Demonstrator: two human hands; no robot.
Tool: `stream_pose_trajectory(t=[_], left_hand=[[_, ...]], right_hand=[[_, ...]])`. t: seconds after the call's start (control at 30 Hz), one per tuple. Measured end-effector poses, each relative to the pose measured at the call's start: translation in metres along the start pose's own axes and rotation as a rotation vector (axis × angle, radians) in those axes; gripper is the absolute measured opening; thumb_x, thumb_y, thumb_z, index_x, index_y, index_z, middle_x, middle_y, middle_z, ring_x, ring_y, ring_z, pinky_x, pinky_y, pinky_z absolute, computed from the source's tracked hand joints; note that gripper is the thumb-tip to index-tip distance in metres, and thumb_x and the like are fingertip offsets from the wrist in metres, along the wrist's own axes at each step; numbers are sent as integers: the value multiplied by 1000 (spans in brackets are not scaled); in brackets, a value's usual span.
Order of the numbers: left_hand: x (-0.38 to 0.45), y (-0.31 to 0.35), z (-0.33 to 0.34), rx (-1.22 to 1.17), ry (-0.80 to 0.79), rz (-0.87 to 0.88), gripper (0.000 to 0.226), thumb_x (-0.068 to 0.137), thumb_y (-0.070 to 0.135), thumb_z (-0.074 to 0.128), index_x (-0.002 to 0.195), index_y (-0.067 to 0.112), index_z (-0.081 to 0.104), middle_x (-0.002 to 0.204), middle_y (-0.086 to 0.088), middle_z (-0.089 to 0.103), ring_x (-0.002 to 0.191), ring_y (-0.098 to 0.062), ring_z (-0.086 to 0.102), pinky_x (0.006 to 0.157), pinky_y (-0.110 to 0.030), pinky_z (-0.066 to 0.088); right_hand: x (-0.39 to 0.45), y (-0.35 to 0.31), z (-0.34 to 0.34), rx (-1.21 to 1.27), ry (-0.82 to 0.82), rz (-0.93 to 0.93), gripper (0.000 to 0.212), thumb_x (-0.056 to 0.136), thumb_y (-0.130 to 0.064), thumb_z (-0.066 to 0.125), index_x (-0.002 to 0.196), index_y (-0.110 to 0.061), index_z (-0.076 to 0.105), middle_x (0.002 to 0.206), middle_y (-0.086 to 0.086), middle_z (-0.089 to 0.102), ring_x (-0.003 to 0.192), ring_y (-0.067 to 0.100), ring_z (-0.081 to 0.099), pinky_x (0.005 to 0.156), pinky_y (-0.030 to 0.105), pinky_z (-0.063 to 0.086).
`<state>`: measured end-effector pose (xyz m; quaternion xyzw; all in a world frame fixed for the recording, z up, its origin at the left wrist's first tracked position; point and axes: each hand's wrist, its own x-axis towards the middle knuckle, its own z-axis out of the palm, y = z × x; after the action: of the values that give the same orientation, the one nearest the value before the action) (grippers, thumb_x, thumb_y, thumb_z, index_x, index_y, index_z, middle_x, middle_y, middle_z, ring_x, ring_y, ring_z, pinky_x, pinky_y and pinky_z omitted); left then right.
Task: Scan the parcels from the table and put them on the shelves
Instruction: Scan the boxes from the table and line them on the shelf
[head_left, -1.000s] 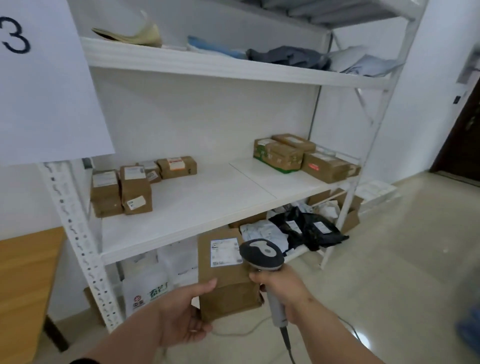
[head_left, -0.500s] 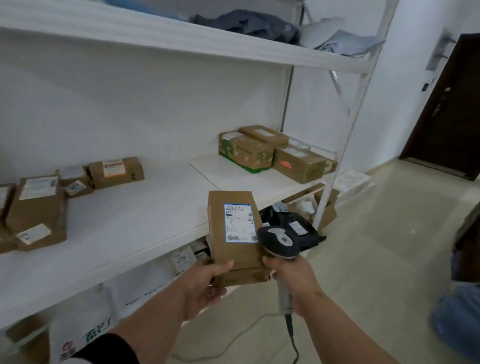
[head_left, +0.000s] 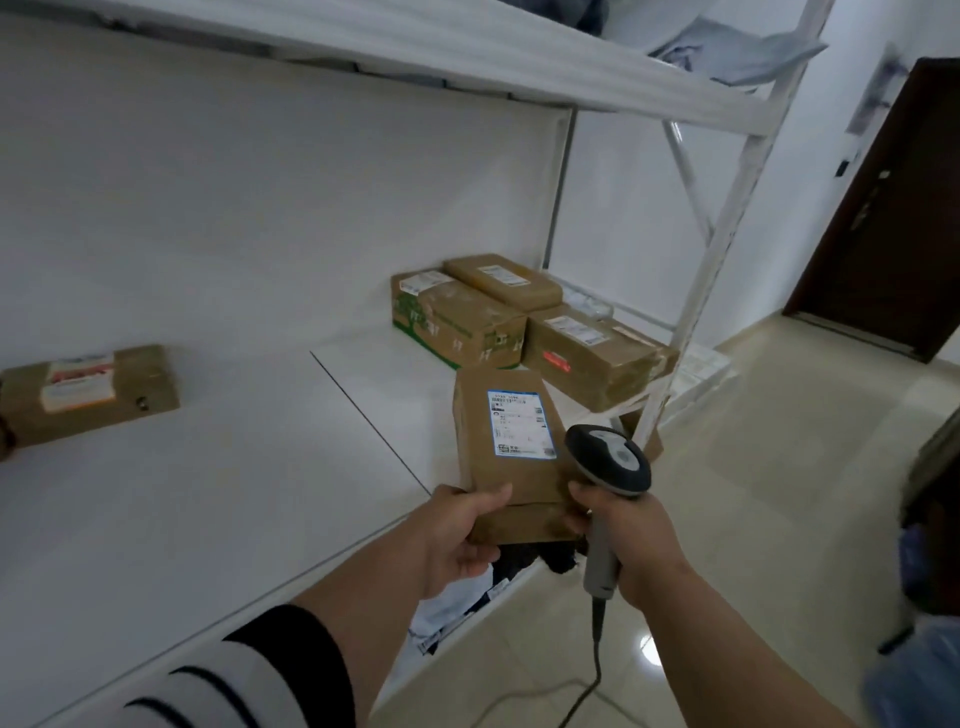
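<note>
Parcel (head_left: 506, 447), a flat brown cardboard box with a white printed label (head_left: 521, 423) facing up, is held over the front edge of the middle shelf (head_left: 208, 493). The left hand (head_left: 457, 535) grips its near end, thumb on top and fingers curled beneath. The right hand (head_left: 631, 540) is wrapped round the handle of a grey corded scanner (head_left: 608, 462), whose rounded head sits just beside the label's lower right corner.

To place it well, I would judge the move is to slide the box forward and set it flat on the bare white board, short of the stacked boxes (head_left: 524, 322) at the far right, label kept upward. The cardboard looks matte and slightly creased; the shelf is smooth white laminate on a perforated metal frame. Another labelled box (head_left: 88, 389) lies well apart to the left.
</note>
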<state>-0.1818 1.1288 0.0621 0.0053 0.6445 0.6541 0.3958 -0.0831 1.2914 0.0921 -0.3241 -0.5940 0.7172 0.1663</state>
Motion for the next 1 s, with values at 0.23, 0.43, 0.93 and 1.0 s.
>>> stream_pose_trajectory(t=[0.23, 0.43, 0.93, 1.0], left_hand=[[105, 43, 47, -62, 91, -35, 69, 77, 48, 80, 130, 22, 44, 125, -7, 58, 104, -30, 67, 92, -43, 56], [175, 75, 88, -74, 173, -71, 42, 92, 41, 68, 122, 15, 54, 111, -5, 59, 106, -27, 62, 78, -32, 57], [240, 87, 121, 150, 282, 19, 52, 96, 27, 60, 145, 33, 44, 138, 5, 53, 121, -18, 51, 89, -35, 46], [238, 88, 122, 195, 283, 15, 54, 97, 30, 57, 148, 35, 39, 140, 4, 51, 121, -19, 51, 91, -35, 46]], right_hand=[[131, -27, -15, 1, -26, 10, 39, 88, 0, 70, 125, -6, 61, 108, 14, 68, 81, 24, 65, 76, 37, 55], [232, -50, -29, -32, -90, 55, 28, 87, 1, 70, 112, -9, 62, 95, 7, 68, 84, 24, 67, 88, 42, 56], [298, -31, -51, -192, 67, 51, 48, 84, -20, 78, 127, -6, 61, 115, 14, 64, 108, 34, 58, 97, 45, 46], [296, -31, -51, -169, 66, 42, 44, 83, -20, 79, 122, -9, 63, 113, 13, 66, 108, 34, 60, 100, 48, 48]])
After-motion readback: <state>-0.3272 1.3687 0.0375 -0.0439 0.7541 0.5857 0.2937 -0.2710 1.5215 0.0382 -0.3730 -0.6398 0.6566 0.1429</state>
